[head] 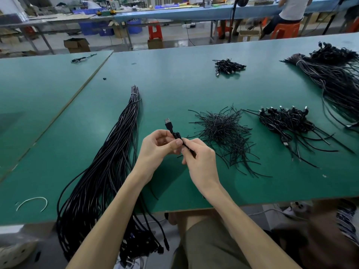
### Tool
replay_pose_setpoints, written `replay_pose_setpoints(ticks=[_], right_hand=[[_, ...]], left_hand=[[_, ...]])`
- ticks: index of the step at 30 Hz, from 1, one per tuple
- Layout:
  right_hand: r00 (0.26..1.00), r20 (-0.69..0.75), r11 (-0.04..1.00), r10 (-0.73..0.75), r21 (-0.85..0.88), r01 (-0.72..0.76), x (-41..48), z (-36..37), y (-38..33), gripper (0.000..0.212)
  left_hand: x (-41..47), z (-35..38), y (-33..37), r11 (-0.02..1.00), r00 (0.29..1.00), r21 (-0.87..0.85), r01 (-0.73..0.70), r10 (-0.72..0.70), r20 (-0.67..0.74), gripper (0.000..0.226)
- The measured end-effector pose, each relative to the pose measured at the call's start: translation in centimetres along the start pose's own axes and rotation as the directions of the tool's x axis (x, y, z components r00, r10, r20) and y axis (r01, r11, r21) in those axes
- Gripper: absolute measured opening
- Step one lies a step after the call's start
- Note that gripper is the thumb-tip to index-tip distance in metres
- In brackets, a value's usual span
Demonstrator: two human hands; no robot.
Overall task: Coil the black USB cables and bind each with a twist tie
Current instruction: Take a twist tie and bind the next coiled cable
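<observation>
head view, item in hand: one black usb cable point(168, 123), coiled small, held above the green table point(174, 78) between both hands, plug end sticking up. left hand point(155, 146): fingers curled round the coil, thumb pressed on top. right hand point(200, 160): fingertips pinching a thin black strand point(190, 149) at the coil, probably the twist tie. stock: loose tie pile point(223, 131) just right of the hands; bound coils point(287, 121) further right; long uncoiled bundle point(108, 162) to the left, its ends hanging over the near edge. risks, as judged: the coil may spring open if the left thumb eases before the tie is twisted; the tie may slip off a too-short pinch; the overhanging bundle may slide off the table. writing, brands, labels: none legible.
</observation>
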State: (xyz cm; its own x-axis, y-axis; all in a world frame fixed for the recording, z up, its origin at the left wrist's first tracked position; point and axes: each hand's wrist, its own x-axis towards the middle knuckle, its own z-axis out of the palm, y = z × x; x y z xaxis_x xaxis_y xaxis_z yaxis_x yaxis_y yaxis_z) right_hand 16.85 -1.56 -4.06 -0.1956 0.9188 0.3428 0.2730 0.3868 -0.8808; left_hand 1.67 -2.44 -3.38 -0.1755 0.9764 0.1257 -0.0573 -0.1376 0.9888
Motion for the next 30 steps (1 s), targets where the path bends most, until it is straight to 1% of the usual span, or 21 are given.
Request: replay_pose_setpoints(ticks=[3,5,8,9,11,14,17,21,24,28,30], right_hand=[[0.998,0.028,0.996,-0.047,-0.074,0.049,-0.1,0.2,-0.1,0.020],[0.997,0.052,0.990,-0.055,-0.129,0.061,-0.1,0.3,-0.1,0.020],[0.998,0.057,0.983,-0.030,-0.179,0.040,0.1,0.5,0.1,0.020],[0.998,0.053,0.983,-0.025,-0.181,0.034,0.1,0.6,0.1,0.019],[0.998,0.051,0.980,-0.028,-0.197,0.037,0.0,0.7,-0.1,0.020],[0.997,0.077,0.969,-0.010,-0.245,0.029,-0.4,0.8,-0.4,0.024],[0.992,0.126,0.921,-0.006,-0.386,0.055,-0.6,1.0,-0.5,0.025],[0.985,0.175,0.841,-0.001,-0.532,0.095,-1.0,1.7,-0.8,0.010],[0.983,0.183,0.816,-0.012,-0.567,0.116,-1.1,1.9,-0.9,0.010],[0.979,0.198,0.812,-0.037,-0.565,0.145,-1.0,1.8,-0.8,0.007],[0.977,0.205,0.807,-0.056,-0.567,0.165,-1.0,1.8,-0.6,0.020]], left_hand=[[0.0,0.0,-0.1,0.999,1.000,0.046,0.014,-0.015,0.013,0.042],[0.0,0.0,-0.1,0.993,1.000,0.115,-0.012,0.010,0.020,0.031],[0.0,0.1,-0.2,0.982,0.999,0.182,-0.045,0.047,-0.007,0.011],[0.0,0.1,-0.2,0.977,0.999,0.206,-0.051,0.054,-0.009,0.012],[0.0,0.2,-0.1,0.969,0.998,0.239,-0.059,0.062,-0.006,0.020],[-0.1,0.2,0.1,0.971,0.996,0.226,-0.076,0.085,-0.030,0.023],[-0.1,0.2,0.2,0.956,0.994,0.281,-0.082,0.101,-0.051,0.019],[-0.1,0.4,0.2,0.938,0.993,0.339,-0.075,0.103,-0.063,0.021],[-0.2,0.5,0.3,0.931,0.988,0.354,-0.090,0.127,-0.083,0.024],[-0.3,0.4,0.3,0.920,0.984,0.377,-0.107,0.153,-0.095,0.022],[-0.2,0.3,0.2,0.913,0.982,0.394,-0.102,0.155,-0.105,0.024]])
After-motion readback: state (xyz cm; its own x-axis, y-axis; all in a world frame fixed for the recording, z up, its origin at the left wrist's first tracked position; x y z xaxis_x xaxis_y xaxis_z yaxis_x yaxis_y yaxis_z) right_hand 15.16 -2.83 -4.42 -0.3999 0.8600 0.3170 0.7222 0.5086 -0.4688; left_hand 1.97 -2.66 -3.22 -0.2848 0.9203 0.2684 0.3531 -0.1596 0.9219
